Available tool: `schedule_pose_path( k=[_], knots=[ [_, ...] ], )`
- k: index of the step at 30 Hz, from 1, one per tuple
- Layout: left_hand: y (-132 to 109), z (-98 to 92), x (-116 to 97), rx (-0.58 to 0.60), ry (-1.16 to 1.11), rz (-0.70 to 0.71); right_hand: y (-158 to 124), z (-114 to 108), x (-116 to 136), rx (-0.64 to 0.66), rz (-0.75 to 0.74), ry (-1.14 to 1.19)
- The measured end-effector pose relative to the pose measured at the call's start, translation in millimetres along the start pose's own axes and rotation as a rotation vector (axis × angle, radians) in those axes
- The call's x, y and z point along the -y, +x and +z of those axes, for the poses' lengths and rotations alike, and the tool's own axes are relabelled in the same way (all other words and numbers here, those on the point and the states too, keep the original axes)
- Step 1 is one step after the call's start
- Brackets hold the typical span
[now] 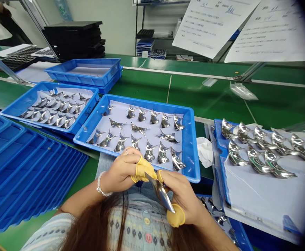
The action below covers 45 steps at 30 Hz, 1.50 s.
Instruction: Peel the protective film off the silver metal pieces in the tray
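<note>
In front of my chest is a shiny curved metal part [161, 192], tapering to a point at its lower end. My right hand [182, 195], with yellow finger cots on some fingertips, grips it from the right. Yellow cots also cover fingers of my left hand [127, 170], which are closed against the part's upper end. Just beyond both hands lies a blue tray [196, 150] lined with white paper. Several similar polished metal pieces [149, 151] sit in it in loose rows.
At right, a paper-lined tray [262, 195] carries several larger curved metal parts [257, 158]. A second blue tray [89, 109] of parts stands at left, near stacked empty trays [24, 153]. Crumpled white paper [205, 152] lies between trays. Printed sheets [212, 24] hang above the green bench [194, 92].
</note>
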<state>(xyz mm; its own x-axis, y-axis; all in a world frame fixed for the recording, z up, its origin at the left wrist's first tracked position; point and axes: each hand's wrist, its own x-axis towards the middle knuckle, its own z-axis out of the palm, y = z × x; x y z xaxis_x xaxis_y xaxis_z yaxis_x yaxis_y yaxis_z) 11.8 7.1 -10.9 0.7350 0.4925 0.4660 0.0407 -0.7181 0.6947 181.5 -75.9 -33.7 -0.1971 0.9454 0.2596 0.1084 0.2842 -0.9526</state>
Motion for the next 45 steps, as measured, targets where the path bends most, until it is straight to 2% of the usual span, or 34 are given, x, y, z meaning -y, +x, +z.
schedule_pose_path(
  k=[26,45],
  knots=[
    [-3.9,2.3,1.1,-0.002,-0.034,-0.039,0.0,4.8,0.5,-0.051,0.007,-0.039],
    [-5.7,4.6,3.0,-0.018,-0.137,-0.08,0.9,6.1,3.6,-0.031,-0.039,-0.046]
  ],
)
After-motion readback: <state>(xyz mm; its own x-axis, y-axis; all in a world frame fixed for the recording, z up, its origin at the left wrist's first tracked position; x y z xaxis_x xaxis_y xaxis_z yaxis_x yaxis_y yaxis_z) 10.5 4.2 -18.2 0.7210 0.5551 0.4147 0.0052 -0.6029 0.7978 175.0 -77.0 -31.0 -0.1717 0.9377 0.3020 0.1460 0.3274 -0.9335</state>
